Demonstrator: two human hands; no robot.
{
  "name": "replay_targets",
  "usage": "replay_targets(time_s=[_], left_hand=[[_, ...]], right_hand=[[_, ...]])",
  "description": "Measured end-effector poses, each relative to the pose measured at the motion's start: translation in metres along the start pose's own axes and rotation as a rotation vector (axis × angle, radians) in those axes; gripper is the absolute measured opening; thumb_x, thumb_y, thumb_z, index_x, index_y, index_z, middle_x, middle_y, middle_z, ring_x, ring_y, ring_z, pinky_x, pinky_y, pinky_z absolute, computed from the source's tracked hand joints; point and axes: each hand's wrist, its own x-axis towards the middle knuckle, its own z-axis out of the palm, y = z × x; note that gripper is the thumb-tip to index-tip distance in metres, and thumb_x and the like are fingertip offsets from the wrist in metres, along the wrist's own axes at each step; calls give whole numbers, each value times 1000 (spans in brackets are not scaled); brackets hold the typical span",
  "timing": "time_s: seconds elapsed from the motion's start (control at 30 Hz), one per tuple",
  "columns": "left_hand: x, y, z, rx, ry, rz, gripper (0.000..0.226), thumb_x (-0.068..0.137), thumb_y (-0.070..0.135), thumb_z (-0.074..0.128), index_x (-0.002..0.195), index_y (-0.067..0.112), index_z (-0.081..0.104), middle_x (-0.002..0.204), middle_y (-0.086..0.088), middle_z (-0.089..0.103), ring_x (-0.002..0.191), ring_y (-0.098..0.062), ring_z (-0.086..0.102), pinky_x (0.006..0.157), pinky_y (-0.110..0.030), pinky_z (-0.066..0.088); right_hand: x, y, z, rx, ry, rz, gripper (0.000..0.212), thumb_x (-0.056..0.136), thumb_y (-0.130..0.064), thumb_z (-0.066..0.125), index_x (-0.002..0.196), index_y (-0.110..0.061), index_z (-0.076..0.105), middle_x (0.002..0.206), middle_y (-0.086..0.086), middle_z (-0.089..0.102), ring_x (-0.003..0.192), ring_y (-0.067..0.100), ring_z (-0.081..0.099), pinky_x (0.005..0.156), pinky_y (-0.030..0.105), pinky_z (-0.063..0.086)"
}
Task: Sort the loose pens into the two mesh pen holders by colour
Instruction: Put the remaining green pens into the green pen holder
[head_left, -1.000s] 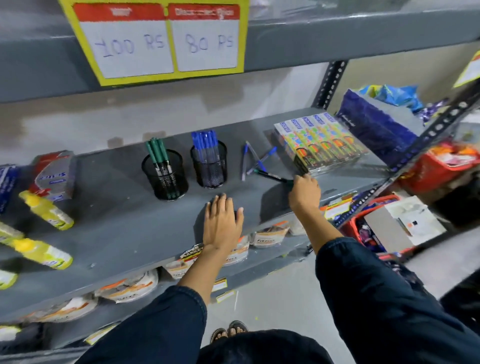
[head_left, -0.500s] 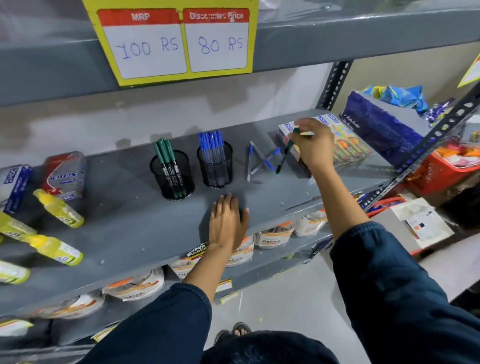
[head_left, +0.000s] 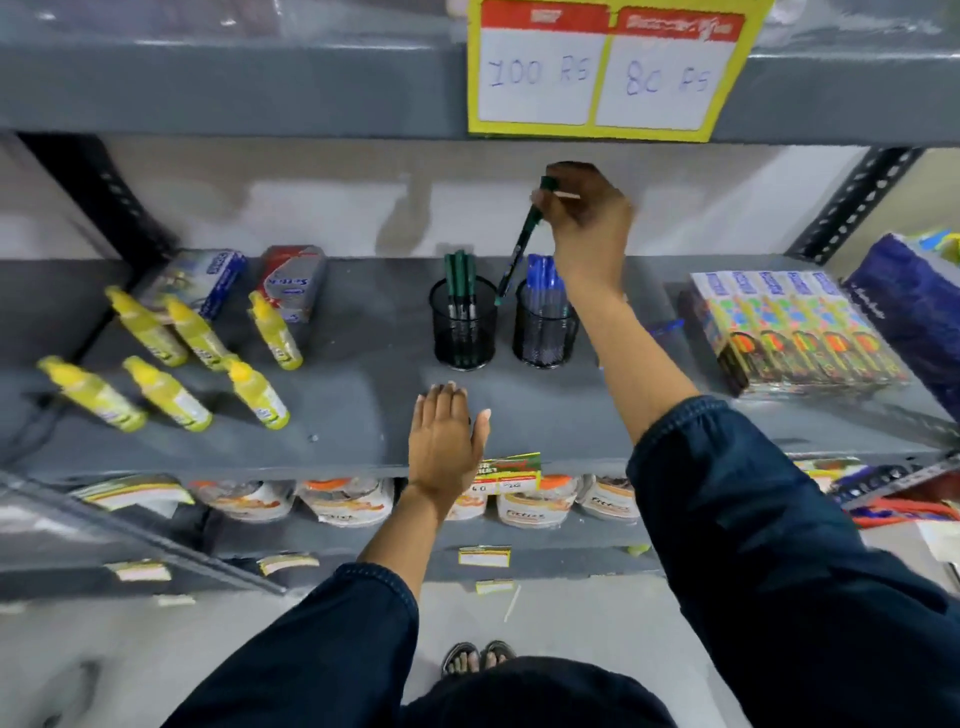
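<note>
Two black mesh pen holders stand side by side on the grey shelf (head_left: 363, 415). The left holder (head_left: 462, 332) has green pens in it, the right holder (head_left: 545, 332) has blue pens. My right hand (head_left: 587, 218) is raised above and between the holders, shut on a green pen (head_left: 519, 249) that hangs tip-down toward the gap between them. My left hand (head_left: 447, 436) lies flat and open on the shelf's front edge, just in front of the left holder. A loose blue pen (head_left: 665, 327) shows behind my right forearm; other loose pens are hidden.
Several yellow glue bottles (head_left: 171, 364) lie at the left of the shelf, with boxes (head_left: 291, 280) behind them. A pack of colourful boxes (head_left: 800, 332) sits at the right, a blue bag (head_left: 914, 312) beyond. A price sign (head_left: 602, 67) hangs on the shelf above.
My right hand lifted the green pen from the loose pile at the right and carried it left, up over the holders. The view has swung left. My left hand stayed flat on the shelf.
</note>
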Motion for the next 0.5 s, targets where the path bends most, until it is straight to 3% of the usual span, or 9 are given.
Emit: replay_targets(time_s=[0.17, 0.3, 0.4, 0.5], left_hand=[[-4, -12, 1, -9, 5, -20, 58, 90, 41, 33, 110, -7, 59, 114, -26, 61, 109, -41, 55, 98, -53, 38], [-2, -13, 3, 11, -46, -30, 62, 91, 44, 28, 115, -5, 57, 120, -25, 59, 115, -40, 51, 102, -51, 34], [-2, -15, 5, 32, -62, -26, 63, 91, 45, 26, 118, -4, 55, 124, -24, 57, 118, -40, 48, 104, -50, 32], [-2, -15, 4, 41, -66, -23, 63, 92, 44, 25, 119, -4, 54, 125, -24, 56, 120, -39, 47, 105, -49, 30]], right_hand=[[-10, 16, 41, -227, -156, -49, 15, 82, 2, 64, 96, 2, 65, 89, 16, 72, 73, 15, 63, 74, 41, 58], [-13, 33, 51, -351, -274, -20, 17, 85, 1, 62, 101, 1, 65, 100, 19, 71, 90, 28, 67, 84, 43, 56], [-15, 40, 54, -362, -319, 14, 19, 87, -1, 60, 106, 0, 64, 106, 20, 69, 96, 28, 66, 86, 33, 55], [-18, 43, 56, -379, -342, 27, 20, 87, -2, 61, 107, 1, 63, 106, 19, 68, 85, 18, 61, 79, 25, 48]])
